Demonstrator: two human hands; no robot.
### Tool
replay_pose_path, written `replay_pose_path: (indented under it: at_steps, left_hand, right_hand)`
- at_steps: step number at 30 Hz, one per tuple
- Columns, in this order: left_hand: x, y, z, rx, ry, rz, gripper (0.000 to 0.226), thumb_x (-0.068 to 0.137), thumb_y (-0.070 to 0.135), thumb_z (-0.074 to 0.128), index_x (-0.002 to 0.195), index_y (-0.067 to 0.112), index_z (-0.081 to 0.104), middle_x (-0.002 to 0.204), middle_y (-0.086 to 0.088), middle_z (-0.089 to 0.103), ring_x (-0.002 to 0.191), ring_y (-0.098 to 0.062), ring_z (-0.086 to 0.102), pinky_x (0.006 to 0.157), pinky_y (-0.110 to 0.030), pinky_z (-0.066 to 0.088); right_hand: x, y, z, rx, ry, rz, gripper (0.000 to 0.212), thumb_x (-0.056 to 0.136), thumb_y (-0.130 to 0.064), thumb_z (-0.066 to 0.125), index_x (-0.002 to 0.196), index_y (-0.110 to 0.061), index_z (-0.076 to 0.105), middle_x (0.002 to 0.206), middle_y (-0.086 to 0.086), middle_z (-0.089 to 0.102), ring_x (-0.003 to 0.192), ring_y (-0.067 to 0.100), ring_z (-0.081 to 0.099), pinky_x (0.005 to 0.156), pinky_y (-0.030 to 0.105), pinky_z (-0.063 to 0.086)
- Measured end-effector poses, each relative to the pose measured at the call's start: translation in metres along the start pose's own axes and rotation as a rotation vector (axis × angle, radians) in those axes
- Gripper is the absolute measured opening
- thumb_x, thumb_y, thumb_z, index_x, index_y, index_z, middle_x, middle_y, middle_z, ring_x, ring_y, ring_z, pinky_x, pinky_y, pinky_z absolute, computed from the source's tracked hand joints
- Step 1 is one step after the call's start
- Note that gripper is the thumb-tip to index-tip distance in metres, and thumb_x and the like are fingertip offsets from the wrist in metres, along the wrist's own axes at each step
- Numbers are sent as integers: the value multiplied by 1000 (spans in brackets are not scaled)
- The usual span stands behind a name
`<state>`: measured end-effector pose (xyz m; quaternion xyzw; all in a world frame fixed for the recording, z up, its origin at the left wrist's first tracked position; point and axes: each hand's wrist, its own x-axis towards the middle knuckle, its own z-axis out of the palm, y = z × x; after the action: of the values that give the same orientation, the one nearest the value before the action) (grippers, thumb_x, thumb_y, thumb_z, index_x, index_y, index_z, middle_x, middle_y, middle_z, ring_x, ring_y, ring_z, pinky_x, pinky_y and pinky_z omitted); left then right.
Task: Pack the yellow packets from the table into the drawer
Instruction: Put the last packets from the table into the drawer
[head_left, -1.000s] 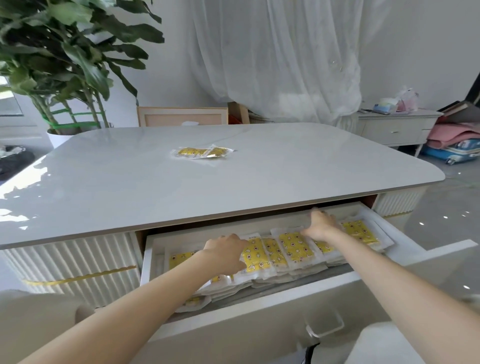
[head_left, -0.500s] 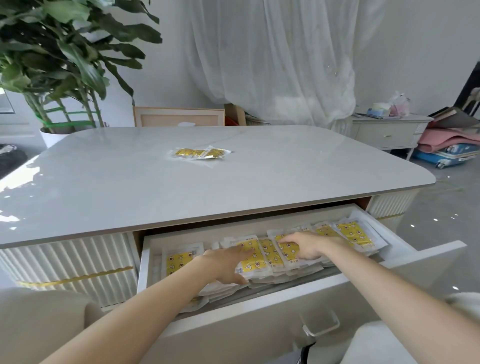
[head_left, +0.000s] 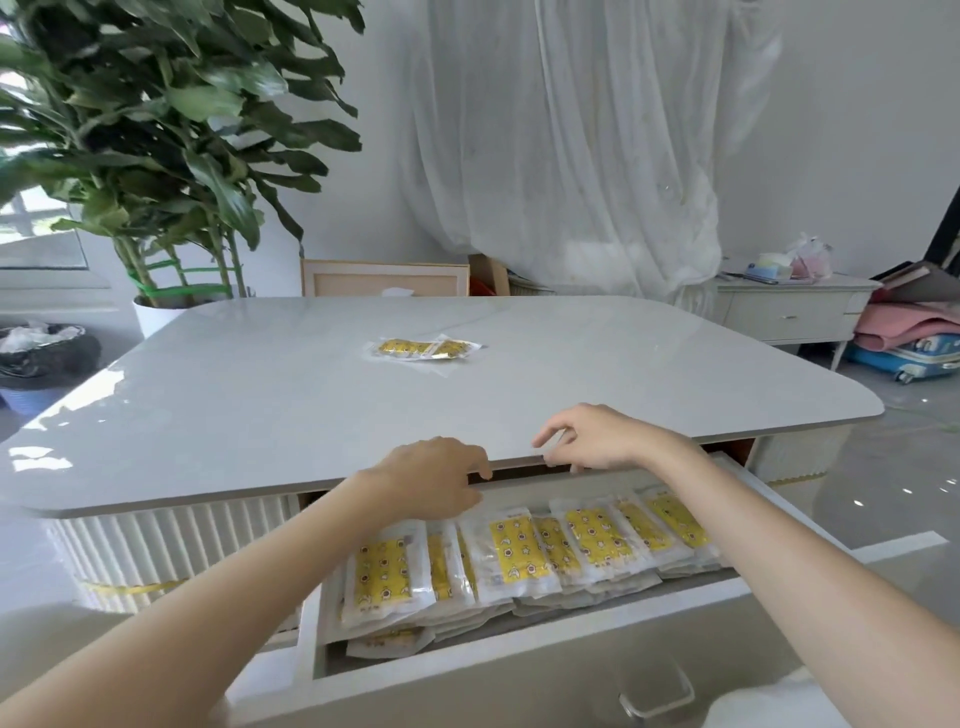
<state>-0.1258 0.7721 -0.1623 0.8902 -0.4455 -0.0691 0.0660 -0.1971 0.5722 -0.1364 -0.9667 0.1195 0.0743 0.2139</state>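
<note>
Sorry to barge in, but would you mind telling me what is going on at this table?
A person is packing yellow packets into the open drawer under the table. A row of yellow packets already lies overlapping inside it. The left hand and right hand hover over the back of the drawer by the table's edge, fingers loosely curled and holding nothing. A small pile of packets waits further back on the tabletop, not yet packed.

No writing could be read.
The yellow packets (head_left: 511, 551) in the drawer (head_left: 519, 675), just below the fingers (head_left: 478, 464), carried only printed patterns; any lettering was too small to read.
</note>
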Motion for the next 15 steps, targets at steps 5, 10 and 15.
replay_pose_path:
  at_steps: [5,10,15]
  left_hand:
    - [15,-42,-17,-90,223,-124,29,95,33,47,123,29,53,118,1,55,101,-15,51,93,-33,45]
    - [43,-97,-1,101,226,-330,44,99,40,34,141,28,35,143,-9,32,133,-28,26,104,-40,34]
    - [83,-131,11,-16,355,-415,55,98,42,28,150,33,12,157,-3,-1,145,-28,0,116,-45,14]
  right_hand:
    - [33,-11,7,60,231,-1,33,90,-20,52,122,-27,59,125,-2,58,110,16,56,94,30,46]
    - [81,-31,37,182,199,-76,59,91,-19,55,146,-20,34,153,4,30,140,19,30,105,25,28]
    - [141,-48,54,163,321,-78,63,96,-28,43,152,-25,15,161,2,3,148,18,2,119,33,11]
